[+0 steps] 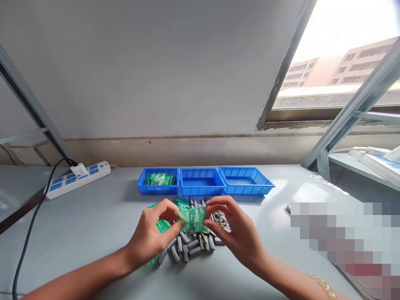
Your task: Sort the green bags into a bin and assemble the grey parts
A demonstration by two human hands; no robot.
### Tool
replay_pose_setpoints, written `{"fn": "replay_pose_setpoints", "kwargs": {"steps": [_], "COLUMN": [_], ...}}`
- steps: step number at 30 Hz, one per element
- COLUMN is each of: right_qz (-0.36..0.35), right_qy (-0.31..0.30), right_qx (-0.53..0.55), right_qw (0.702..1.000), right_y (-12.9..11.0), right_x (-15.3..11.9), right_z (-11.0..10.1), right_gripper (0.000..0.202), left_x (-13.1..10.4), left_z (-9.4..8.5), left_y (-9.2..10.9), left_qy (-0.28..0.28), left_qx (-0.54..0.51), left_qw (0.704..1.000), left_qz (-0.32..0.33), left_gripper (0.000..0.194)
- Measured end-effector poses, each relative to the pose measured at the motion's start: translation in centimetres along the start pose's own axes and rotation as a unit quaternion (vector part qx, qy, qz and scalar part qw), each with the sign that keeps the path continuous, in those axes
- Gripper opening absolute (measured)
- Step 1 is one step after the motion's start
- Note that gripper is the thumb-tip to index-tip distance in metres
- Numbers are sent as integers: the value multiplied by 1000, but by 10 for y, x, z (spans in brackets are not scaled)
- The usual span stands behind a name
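A green plastic packet (pixel 194 219) sits at lower centre of the frame, pinched at its two sides between the fingertips of the left hand (pixel 161 229) and right hand (pixel 233 229) (its contents blur), a step that looks like handling one packet. Both wrists angle inward above grey metal blocks (pixel 186 246) on the counter (pixel 125 216), below three blue trays (pixel 202 188).

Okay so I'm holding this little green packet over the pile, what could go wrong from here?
The green packet is pinched only at its ends by your left hand and right hand, so it might slip. It's right above loose grey blocks and thin metal pins, so anything dropped could get mixed in.
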State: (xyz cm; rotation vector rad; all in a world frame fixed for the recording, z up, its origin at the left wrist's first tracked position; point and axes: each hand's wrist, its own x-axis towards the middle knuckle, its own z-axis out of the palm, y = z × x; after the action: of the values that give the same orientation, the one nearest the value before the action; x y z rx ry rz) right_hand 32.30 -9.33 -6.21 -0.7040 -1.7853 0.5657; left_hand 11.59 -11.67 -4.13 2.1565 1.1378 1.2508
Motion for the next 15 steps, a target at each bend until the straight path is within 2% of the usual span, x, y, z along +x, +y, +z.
{"fn": "replay_pose_setpoints", "kwargs": {"steps": [3,5,9,12,15], "right_qz": [94,130,171,185,194], "right_qy": [-15,-17,-6,-11,-18], "right_qx": [17,38,74,79,82], "right_qw": [995,991,983,979,977], "right_y": [7,10,13,12,10], "right_x": [0,1,3,3,3], "right_z": [1,1,1,1,1], "right_gripper": [21,19,19,20,21], "left_x": [7,15,38,53,55], "left_z": [0,-5,-24,-41,-56], "left_y": [-1,-9,-39,-61,-70], "left_qy": [-23,-12,64,112,170], "left_qx": [-20,-22,7,50,125], "left_qw": [997,995,990,984,971], "left_qz": [-71,-100,-128,-130,-115], "left_gripper": [13,13,12,27,34]}}
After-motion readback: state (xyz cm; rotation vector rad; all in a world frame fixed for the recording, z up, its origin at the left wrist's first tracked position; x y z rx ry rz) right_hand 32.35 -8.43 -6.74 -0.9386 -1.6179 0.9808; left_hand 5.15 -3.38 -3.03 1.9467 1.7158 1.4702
